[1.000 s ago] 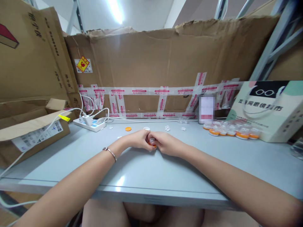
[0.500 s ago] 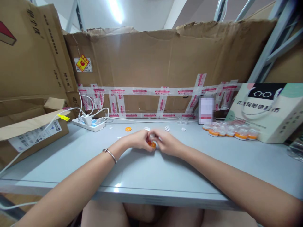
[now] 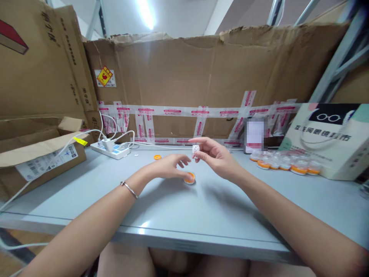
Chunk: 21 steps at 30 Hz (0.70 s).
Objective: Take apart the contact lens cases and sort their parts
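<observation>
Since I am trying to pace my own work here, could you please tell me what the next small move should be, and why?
I would probably curl the left hand around the orange-and-white disc to steady it on the table: only the thumb appears to touch it, the other fingers are raised, and the right hand is busy pinching a small white piece.

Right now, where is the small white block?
In the head view's middle, the white block is held in the right hand, pictured above the orange disc at the left hand's thumb.
</observation>
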Tool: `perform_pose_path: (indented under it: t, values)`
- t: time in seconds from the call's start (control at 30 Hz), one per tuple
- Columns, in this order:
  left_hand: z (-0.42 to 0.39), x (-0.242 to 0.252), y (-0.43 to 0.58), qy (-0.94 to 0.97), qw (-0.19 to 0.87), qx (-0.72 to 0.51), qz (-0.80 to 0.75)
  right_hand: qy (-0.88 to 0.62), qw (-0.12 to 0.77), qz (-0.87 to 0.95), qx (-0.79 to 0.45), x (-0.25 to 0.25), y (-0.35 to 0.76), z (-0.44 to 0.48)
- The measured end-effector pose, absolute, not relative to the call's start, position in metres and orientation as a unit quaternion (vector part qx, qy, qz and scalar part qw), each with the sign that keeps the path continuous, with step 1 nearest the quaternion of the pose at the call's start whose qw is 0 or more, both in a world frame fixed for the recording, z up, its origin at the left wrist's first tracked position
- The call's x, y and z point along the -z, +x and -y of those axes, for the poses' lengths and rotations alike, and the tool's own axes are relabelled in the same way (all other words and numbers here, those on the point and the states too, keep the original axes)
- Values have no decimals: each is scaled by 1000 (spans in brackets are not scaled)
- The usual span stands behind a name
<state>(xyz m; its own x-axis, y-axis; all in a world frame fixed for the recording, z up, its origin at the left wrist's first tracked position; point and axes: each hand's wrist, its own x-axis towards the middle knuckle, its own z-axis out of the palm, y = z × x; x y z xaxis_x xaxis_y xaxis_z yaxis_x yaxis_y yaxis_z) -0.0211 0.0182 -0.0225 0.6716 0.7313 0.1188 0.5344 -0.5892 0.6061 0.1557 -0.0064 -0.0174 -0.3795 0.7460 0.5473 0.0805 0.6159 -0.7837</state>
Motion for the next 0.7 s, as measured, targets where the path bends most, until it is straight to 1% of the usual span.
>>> perform_pose_path:
  t: [0.07,0.13,0.2,0.27,0.4,0.57,0.63,0.7]
  values:
    - [-15,13,-23,859,286,-259,-336,-262,487,742,-378,16,157,7]
    - [-11,6,-23,839,329,-328,-281,-254,502,720,-406,16,158,7]
    - [-7,2,-22,822,380,-362,-223,-250,516,702,-423,16,158,6]
    - [-3,3,-19,812,400,-377,-198,-250,521,694,-430,15,159,7]
    - [0,9,-12,788,376,-433,-223,-258,509,696,-437,12,159,8]
    - [1,12,-8,771,351,-486,-213,-288,517,692,-413,11,160,8]
    - [0,13,-8,784,295,-502,-215,-299,512,696,-404,11,161,8]
    - [-1,14,-9,805,202,-513,-219,-306,505,703,-397,12,162,8]
